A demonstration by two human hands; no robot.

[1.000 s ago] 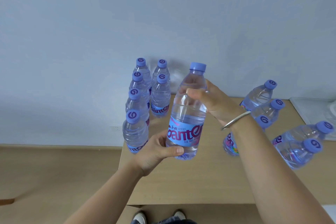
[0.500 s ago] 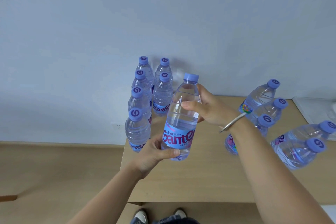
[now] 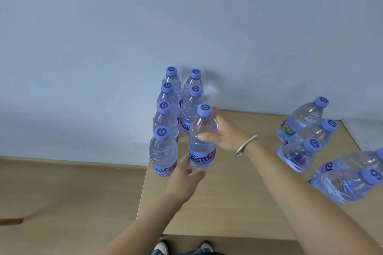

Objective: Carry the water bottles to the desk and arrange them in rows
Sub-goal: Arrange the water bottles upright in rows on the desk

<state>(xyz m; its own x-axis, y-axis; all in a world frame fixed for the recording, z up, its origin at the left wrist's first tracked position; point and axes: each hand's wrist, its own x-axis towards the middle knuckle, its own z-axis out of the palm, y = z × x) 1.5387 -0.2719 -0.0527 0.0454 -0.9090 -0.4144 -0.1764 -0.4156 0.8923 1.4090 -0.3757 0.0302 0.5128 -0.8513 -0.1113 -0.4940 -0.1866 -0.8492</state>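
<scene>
A view from the person's head looks down at a light wooden desk [image 3: 238, 203] set against a pale blue wall [image 3: 186, 16]. Both hands hold 1 clear water bottle [image 3: 202, 143] with a blue cap and a blue and pink label, upright at the left part of the desk. The right hand [image 3: 224, 133], with a silver bangle [image 3: 245, 145] on its wrist, has thumb and fingers curled around the bottle's upper body, just below the cap. The left hand [image 3: 184, 178] has fingers curled around the bottle's base; whether the base touches the desk cannot be told. Just left of it stands a row of 4 upright bottles [image 3: 164, 130] running from near to far toward the wall. Behind the held bottle stand 2 more upright bottles [image 3: 191, 99], so the held one lines up as the third in that second row. Well apart, at the right side of the desk, is a loose cluster of 5 bottles [image 3: 306, 145], not arranged in rows. The tips of 2 shoes [image 3: 182, 247] show at the bottom edge, on the tan floor [image 3: 62, 203].
</scene>
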